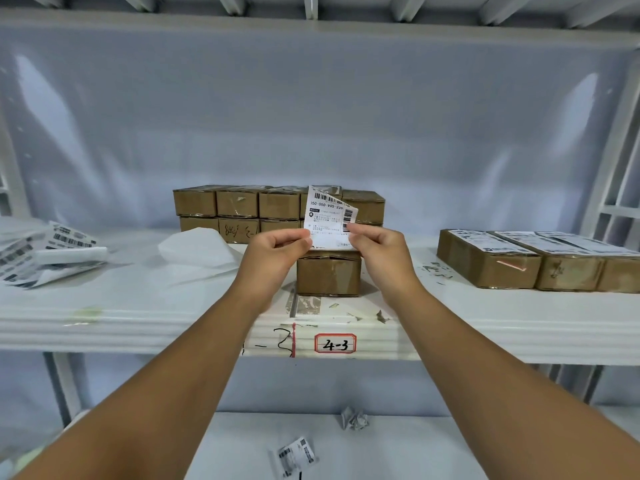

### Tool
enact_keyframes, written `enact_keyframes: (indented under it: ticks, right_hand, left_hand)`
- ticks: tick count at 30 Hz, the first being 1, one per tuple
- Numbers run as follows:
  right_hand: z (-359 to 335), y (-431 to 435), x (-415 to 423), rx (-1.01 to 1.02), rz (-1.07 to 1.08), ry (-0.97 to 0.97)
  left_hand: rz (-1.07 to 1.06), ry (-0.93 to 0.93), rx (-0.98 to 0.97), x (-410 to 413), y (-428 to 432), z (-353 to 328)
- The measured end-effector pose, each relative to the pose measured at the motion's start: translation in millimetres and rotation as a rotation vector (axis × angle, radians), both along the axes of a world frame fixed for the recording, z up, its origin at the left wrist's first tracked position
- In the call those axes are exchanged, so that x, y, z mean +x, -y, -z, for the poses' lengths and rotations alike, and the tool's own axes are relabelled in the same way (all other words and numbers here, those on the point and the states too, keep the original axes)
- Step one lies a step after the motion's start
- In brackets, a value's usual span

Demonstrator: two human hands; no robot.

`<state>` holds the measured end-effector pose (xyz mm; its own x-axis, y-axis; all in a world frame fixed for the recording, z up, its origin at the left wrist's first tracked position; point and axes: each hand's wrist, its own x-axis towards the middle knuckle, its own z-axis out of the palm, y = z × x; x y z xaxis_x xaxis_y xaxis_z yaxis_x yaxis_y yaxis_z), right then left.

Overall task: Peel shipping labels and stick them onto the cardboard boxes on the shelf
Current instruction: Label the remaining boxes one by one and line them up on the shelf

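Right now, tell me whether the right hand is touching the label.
Touching. The head view shows the right hand pinching the label's right edge between its fingers.

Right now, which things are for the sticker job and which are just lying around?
For the job:
- shipping label, held by left hand and right hand
- plain box below it
- stacked boxes behind
- labelled boxes on the right
- label pile on the left

Just lying about:
- crumpled paper
- dropped label scrap
- white backing sheet
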<state>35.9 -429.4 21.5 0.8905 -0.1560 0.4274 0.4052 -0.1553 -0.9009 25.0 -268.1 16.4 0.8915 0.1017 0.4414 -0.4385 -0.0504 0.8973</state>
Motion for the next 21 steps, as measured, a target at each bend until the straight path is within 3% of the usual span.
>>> enact_keyframes:
  ticks: [21]
  right_hand:
    - [2.3,-0.1,-2.0,-0.045,-0.003,-0.012]
  left_hand:
    - [-0.054,0.047,0.077,1.0,1.6,1.2]
